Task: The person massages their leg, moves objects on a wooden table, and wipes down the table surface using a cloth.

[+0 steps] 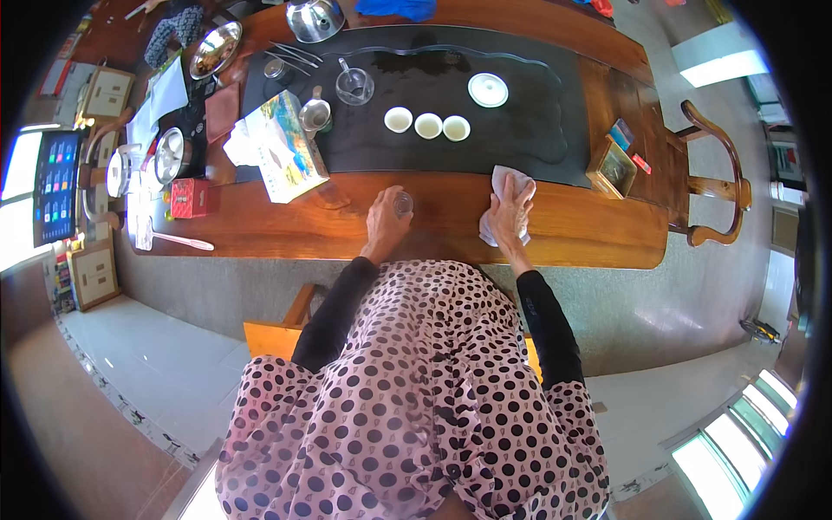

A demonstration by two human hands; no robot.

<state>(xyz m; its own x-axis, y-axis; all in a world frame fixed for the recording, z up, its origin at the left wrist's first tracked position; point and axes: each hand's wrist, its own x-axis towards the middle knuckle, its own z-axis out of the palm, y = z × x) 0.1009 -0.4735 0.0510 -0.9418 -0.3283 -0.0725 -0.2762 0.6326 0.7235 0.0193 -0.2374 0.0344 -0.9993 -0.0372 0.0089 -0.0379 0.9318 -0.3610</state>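
Observation:
My left hand (pixel 386 220) holds a small clear glass (pixel 403 204) at the front of the wooden table (pixel 305 221). To its right, my right hand (pixel 511 211) presses on a folded pale cloth (pixel 500 179) on the wood, fingers spread over it. Beyond both hands lies a dark tea tray (pixel 416 153). Three small white cups stand close together on it: the left cup (pixel 398 119), the middle cup (pixel 428 126) and the right cup (pixel 456 128). Behind them to the right sits a white lidded bowl (pixel 488 90).
A tissue box (pixel 302 162), tea strainer (pixel 316 115), glass pitcher (pixel 355 87) and tongs (pixel 296 55) are left of the cups. Farther off are a metal kettle (pixel 315 21) and a metal dish (pixel 216 51). An open box (pixel 611 169) stands right; a fly swatter (pixel 175 240) lies left.

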